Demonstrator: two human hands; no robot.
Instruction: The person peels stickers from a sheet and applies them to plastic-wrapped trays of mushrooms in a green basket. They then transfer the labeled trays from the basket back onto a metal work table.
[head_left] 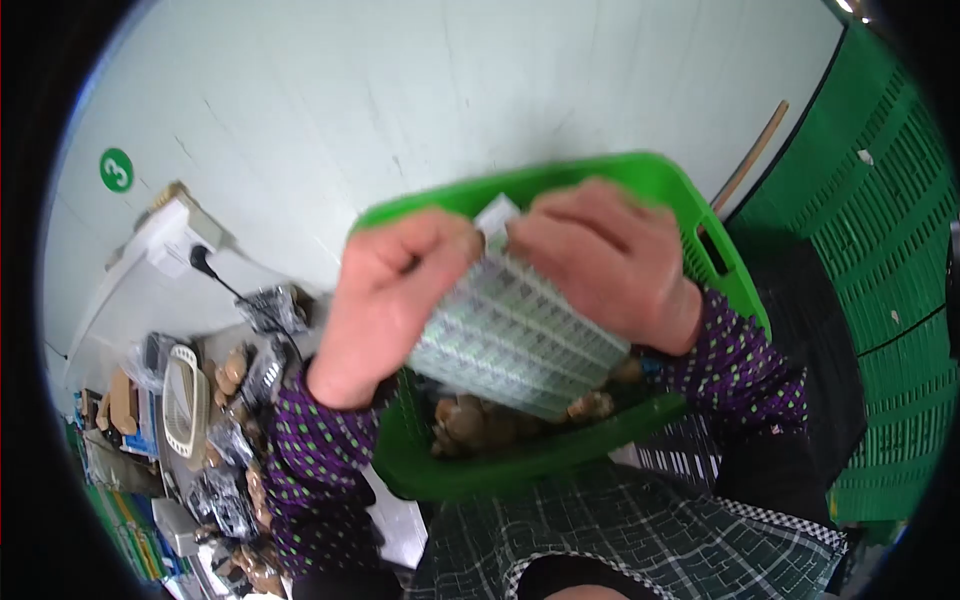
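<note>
A pale green label sheet (520,335) with rows of small print is held up between my two hands, slightly blurred. My left hand (395,290) pinches it near the upper left, thumb and fingers pressed together. At the upper right my right hand (615,260) grips it the same way, its fingers curled. A small white piece (497,213) sticks up between my fingertips. Below and behind the sheet is a bright green plastic basket (420,483). Brown mushrooms (475,422) lie inside it, partly hidden by the sheet.
To the left, a work surface carries a cream basket (185,400), mushrooms (232,370) and black plastic packs (225,500). A white scale-like device (180,235) with a black cable stands by the pale wall (400,90). Green slatted crates (880,220) are stacked at right.
</note>
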